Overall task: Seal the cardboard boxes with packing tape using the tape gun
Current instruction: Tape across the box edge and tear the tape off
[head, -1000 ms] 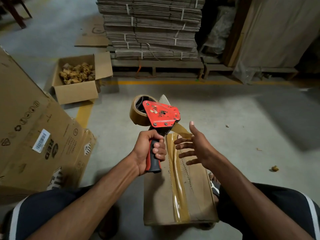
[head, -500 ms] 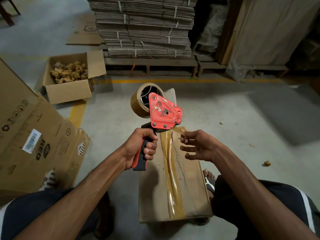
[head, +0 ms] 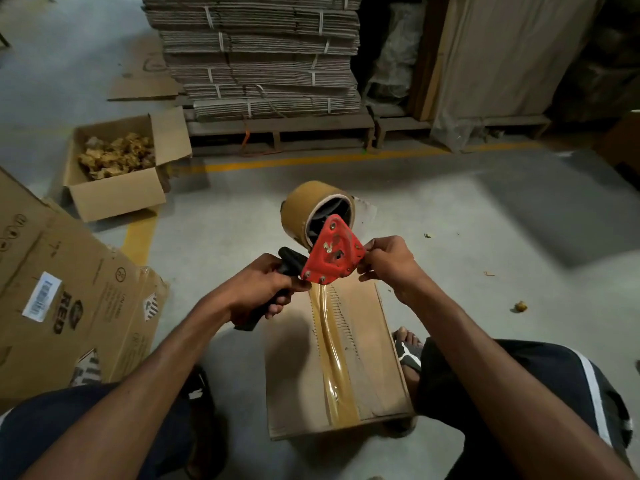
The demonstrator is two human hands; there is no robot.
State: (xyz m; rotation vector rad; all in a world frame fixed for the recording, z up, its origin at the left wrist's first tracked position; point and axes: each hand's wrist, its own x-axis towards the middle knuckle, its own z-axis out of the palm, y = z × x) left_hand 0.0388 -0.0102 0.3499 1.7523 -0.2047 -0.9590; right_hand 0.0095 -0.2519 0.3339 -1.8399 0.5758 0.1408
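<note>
A small cardboard box point(head: 375, 344) lies on the floor between my legs, with a strip of brown tape point(head: 334, 355) running down its middle seam. Above its far end I hold a red tape gun point(head: 334, 256) carrying a brown tape roll point(head: 306, 206). My left hand point(head: 263, 291) grips the gun's black handle. My right hand point(head: 388, 259) pinches the gun's right edge, where the tape comes out; the tape end itself is hidden by the fingers.
A large printed carton point(head: 65, 299) lies tilted at the left. An open box of brown scraps point(head: 117, 168) stands behind it. Bundled flat cartons point(head: 263, 53) are stacked on a pallet at the back. My sandalled foot point(head: 408, 351) is beside the box's right side.
The tape gun has tilted and swung to the right and away from me. My right hand went from open beside the gun to pinching at its right edge.
</note>
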